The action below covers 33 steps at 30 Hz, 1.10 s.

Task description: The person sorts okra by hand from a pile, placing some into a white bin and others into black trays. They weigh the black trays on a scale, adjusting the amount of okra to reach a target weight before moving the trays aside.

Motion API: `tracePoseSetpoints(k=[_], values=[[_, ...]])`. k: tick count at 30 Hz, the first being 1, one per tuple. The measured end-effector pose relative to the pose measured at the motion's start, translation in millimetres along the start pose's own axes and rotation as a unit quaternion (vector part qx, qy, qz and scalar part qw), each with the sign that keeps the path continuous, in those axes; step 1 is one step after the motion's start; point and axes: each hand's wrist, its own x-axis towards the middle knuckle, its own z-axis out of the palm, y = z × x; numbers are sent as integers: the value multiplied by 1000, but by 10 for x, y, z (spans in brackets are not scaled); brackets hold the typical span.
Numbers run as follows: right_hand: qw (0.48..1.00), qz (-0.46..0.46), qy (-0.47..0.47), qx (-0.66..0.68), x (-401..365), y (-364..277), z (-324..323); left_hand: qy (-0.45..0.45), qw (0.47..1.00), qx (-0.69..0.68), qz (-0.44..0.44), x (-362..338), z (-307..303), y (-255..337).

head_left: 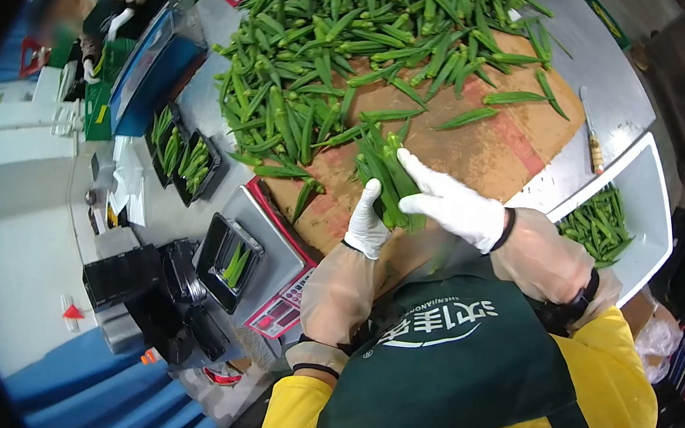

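A bunch of green okra (388,173) is held between my two white-gloved hands, above the cardboard. My left hand (367,224) grips it from the left, with the thumb up along its side; the other fingers are mostly hidden. On the other side, my right hand (455,203) presses its fingers and thumb against the pods. A big pile of loose okra (335,53) spreads over the cardboard sheet (485,150) beyond my hands. Left of them, a black tray (227,264) with a few pods rests on a weighing scale (276,312).
Two filled black trays (182,158) stand at the left. A knife (594,145) lies near the metal table's right edge, beside a white bin (654,220) of okra. Stacked black trays (128,278) are at lower left. Another person (113,2) works at upper left.
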Motion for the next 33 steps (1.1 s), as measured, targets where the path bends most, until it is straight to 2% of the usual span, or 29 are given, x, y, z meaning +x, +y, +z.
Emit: tracePoseSetpoints(k=[1, 2, 3, 5, 6, 7, 9, 11, 14, 16, 17, 18, 20, 21, 23, 26, 27, 29, 31, 32, 33], values=[[995, -41, -26, 87, 16, -13, -29, 1, 999, -34, 3, -27, 16, 41], [996, -53, -9, 75, -26, -39, -35, -6, 999, -32, 10, -33, 46, 61], [996, -79, 29, -34, -37, -27, 7, -22, 999, -40, 14, -26, 146, 86], [955, -143, 98, -241, -30, 18, 110, 32, 999, -16, 19, -33, 161, 106], [953, -160, 106, -235, -9, 23, 125, 35, 998, -38, 36, -57, 157, 124], [987, -135, 65, -64, 60, 38, 113, 37, 996, -60, 54, -79, 166, 149], [988, -112, 52, 91, 48, -31, 160, -5, 991, -96, 94, -184, 257, 246], [984, -82, 5, 157, 56, -159, 165, -44, 983, -152, 94, -274, 146, 328], [944, -3, -73, 323, 69, -275, 140, -5, 975, -145, 169, -527, 214, 592], [900, 25, -126, 416, 87, -243, 88, -47, 982, -84, 160, -803, 99, 986], [893, 29, -126, 432, 70, -241, 55, -29, 982, -43, 181, -978, 36, 1190], [885, 34, -125, 448, 41, -254, 26, 27, 978, 16, 208, -1214, 16, 1408], [884, 44, -103, 454, -16, -267, -17, 130, 949, 129, 257, -1690, -133, 1836], [890, 42, -102, 441, -28, -239, -29, 150, 921, 231, 277, -1878, -119, 2043], [904, 36, -99, 415, -44, -181, -69, 270, 849, 386, 240, -2210, -201, 2335], [920, 49, -98, 376, -51, -84, -53, 297, 634, 696, 160, -2425, -653, 2492], [922, 52, -98, 371, -48, -69, -35, 287, 625, 718, 106, -2439, -644, 2450], [920, 50, -111, 373, -31, -77, -3, 275, 704, 639, 146, -2426, -623, 2372], [911, 35, -124, 392, -18, -97, 46, 319, 687, 590, 279, -2432, -522, 2346], [900, 42, -114, 418, 7, -72, 66, 352, 693, 544, 317, -2437, -415, 2334], [889, 48, -104, 443, 56, -13, 96, 385, 663, 528, 366, -2415, -386, 2281]])
